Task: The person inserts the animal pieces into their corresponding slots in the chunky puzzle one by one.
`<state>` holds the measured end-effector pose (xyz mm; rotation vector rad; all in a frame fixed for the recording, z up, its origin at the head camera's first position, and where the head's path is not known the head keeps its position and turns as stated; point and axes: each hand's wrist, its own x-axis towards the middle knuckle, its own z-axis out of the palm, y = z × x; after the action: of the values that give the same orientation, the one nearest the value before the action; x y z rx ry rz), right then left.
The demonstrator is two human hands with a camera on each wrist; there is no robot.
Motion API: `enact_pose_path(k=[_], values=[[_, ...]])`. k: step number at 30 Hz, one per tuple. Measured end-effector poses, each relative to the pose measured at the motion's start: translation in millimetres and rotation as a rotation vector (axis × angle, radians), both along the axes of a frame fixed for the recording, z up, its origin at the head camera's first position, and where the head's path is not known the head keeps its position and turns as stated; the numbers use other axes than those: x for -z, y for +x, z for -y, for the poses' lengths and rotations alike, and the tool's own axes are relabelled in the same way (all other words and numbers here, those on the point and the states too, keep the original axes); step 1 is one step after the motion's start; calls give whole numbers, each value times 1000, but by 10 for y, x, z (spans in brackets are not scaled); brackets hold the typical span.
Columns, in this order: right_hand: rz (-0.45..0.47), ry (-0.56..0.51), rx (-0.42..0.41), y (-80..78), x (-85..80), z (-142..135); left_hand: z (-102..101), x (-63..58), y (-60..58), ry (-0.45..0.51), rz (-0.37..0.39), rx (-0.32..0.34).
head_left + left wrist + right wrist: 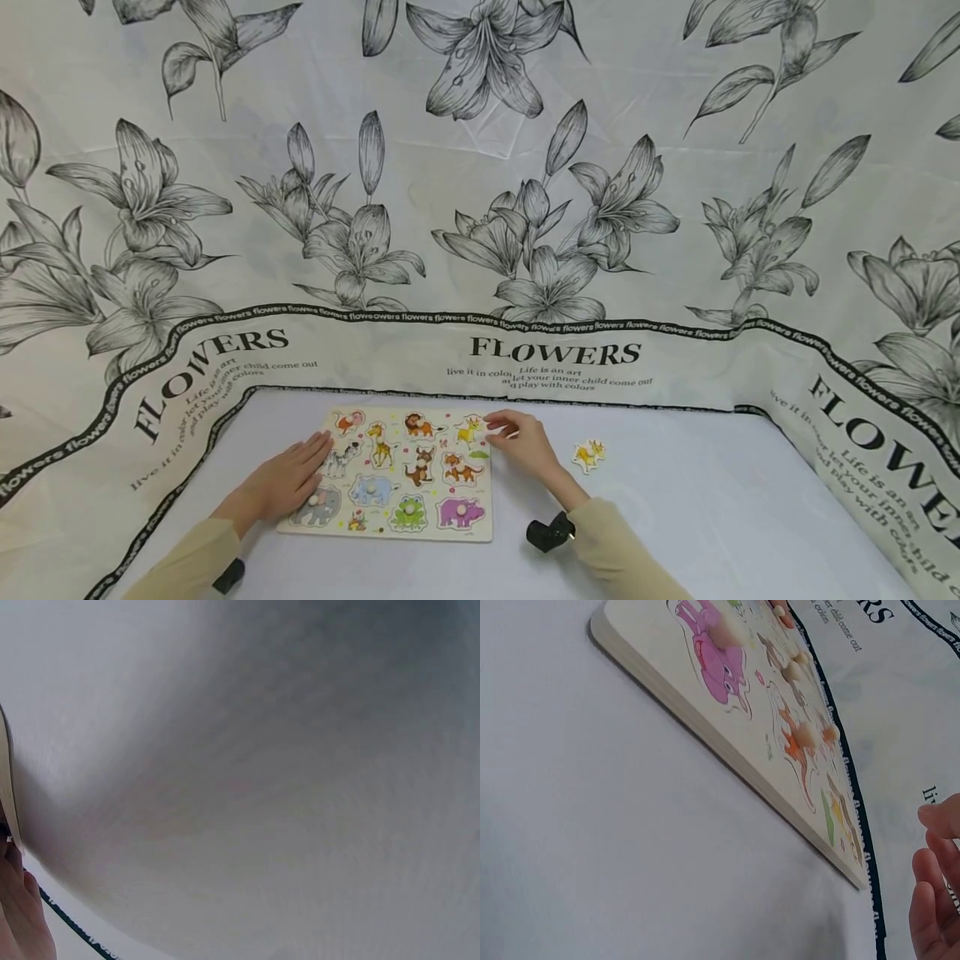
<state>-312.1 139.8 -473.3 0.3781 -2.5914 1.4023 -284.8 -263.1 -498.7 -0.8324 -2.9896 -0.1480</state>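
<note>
A wooden animal puzzle board point(483, 485) lies on the white table, and several of its pieces carry round knobs. My left hand point(281, 482) rests on the board's left edge with fairly straight fingers; only a bit of that hand point(26, 919) appears in the left wrist view. At the upper right corner, my right hand point(525, 442) hovers by the printed yellow deer point(470, 429), its fingers loosely bent. Between those fingers point(928, 900) nothing is seen in the right wrist view. A loose yellow deer piece point(589, 454) lies on the table, right of the hand.
The purple hippo point(450, 515) and green frog point(408, 518) sit along the board's near side. Behind the table hangs a white cloth point(420, 367) printed with flowers and lettering. A black wrist device point(550, 532) is by the right sleeve.
</note>
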Motion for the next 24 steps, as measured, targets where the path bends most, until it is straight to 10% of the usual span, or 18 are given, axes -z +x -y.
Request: enact_pose_path(k=[24], values=[[-32, -17, 126, 113, 72, -682, -51, -67, 47, -14, 8, -15]])
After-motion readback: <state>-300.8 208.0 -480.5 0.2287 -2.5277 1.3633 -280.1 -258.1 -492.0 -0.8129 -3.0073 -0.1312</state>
